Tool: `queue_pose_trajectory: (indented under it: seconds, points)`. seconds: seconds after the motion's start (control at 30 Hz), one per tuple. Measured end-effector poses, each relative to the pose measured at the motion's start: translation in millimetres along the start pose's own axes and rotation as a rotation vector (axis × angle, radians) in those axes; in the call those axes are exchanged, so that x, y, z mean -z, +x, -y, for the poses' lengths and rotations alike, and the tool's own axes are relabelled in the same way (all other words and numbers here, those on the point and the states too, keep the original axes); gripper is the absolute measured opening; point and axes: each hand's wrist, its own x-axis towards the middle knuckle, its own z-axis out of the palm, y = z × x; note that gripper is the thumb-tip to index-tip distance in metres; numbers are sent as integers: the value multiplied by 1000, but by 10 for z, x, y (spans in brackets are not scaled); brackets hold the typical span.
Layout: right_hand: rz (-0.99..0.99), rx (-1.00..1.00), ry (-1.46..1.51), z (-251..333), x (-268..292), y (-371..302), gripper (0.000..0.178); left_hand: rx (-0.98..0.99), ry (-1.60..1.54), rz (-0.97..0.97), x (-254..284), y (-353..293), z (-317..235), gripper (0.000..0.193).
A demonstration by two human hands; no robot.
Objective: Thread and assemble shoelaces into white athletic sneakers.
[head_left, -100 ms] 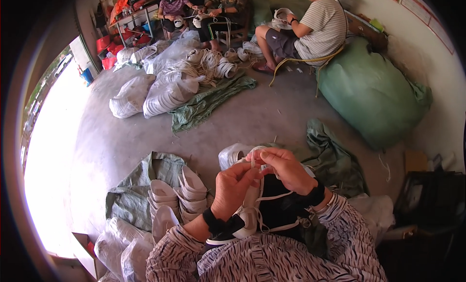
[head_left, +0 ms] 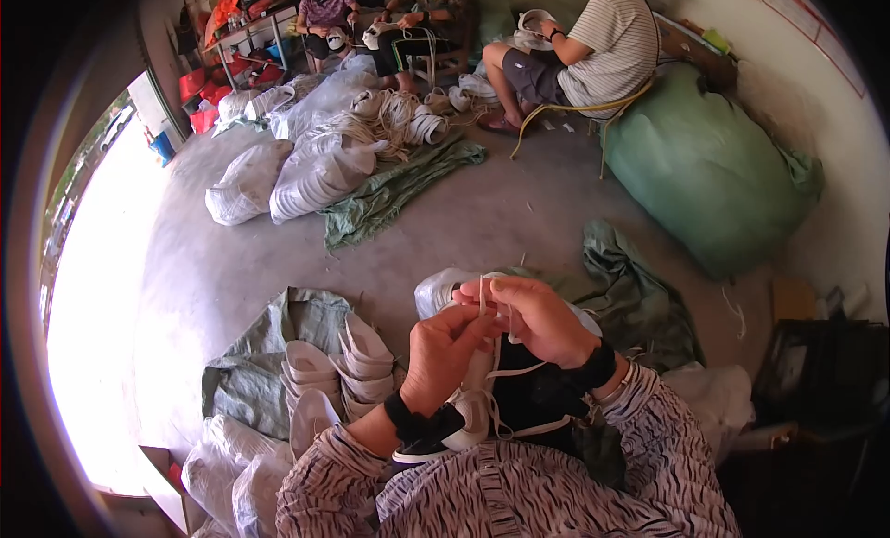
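Over my lap, my left hand point(head_left: 445, 357) pinches a white shoelace point(head_left: 482, 302), its short end sticking up from thumb and forefinger. My right hand point(head_left: 547, 325) is close against it, fingers curled around part of the lace, with its thumb raised near the upright end. Below them lies a pale sneaker point(head_left: 470, 413) with loose lace strands running right over dark cloth. My hands hide part of the sneaker. Just beyond my hands sits another white shoe point(head_left: 440, 292), in clear plastic.
Stacked pale shoe uppers point(head_left: 366, 371) stand at left on a green woven sheet point(head_left: 246, 380), beside plastic bags point(head_left: 222, 464). Farther off are bagged shoes point(head_left: 320, 172) and lace bundles point(head_left: 394, 121). Three seated people handle shoes at the back. A large green sack point(head_left: 709, 167) stands right.
My right thumb has lifted slightly away from the lace end, and the right hand has turned a little. My left hand keeps its pinch. The whole view has shifted slightly.
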Motion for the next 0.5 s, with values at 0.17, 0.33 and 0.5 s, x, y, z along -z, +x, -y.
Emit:
queue_pose_trajectory:
  seconds: [0.17, 0.33, 0.5]
  points:
    - [81, -48, 109, -55, -3, 63, 34, 49, 48, -18, -1, 17, 16, 21]
    - [-82, 19, 76, -48, 15, 95, 30, -165, 681, -67, 66, -56, 60, 42]
    - [-132, -122, 117, 77, 637, 264, 25, -213, 1045, 230, 339, -418, 524, 83]
